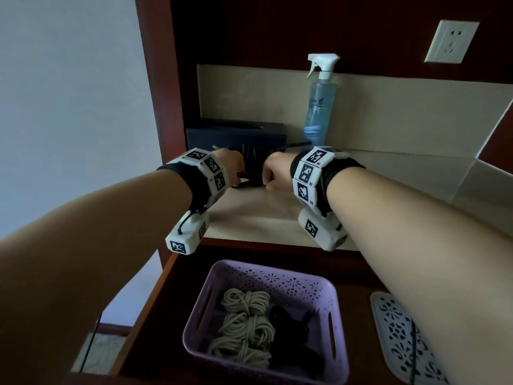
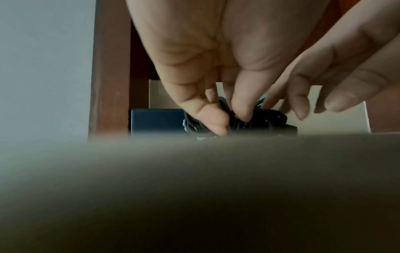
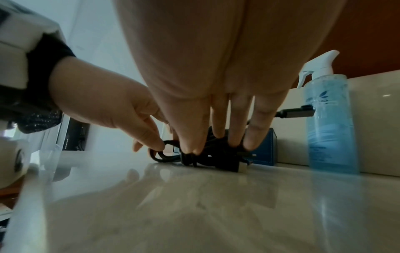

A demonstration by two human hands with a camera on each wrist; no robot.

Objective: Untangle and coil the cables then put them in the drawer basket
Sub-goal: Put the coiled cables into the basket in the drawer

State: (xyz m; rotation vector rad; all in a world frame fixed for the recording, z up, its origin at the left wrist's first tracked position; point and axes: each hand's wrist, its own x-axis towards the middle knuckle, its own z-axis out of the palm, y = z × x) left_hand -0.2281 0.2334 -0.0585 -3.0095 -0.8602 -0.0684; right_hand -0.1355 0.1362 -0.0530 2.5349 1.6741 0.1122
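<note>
Black cable bundle (image 3: 207, 152) on marble counter (image 3: 194, 205), both hands' grip pinching it, blue box (image 1: 236, 134), spray bottle (image 1: 319, 107) behind

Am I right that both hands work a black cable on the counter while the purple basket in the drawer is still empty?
Not empty. The head view shows the basket already holding beige coils and a dark bundle. Both hands, left and right, do grip the black cable on the counter.

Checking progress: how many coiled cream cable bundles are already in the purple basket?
3, in a row down the purple basket's left half: far, middle, near. Dark cables beside them may hide more.
</note>
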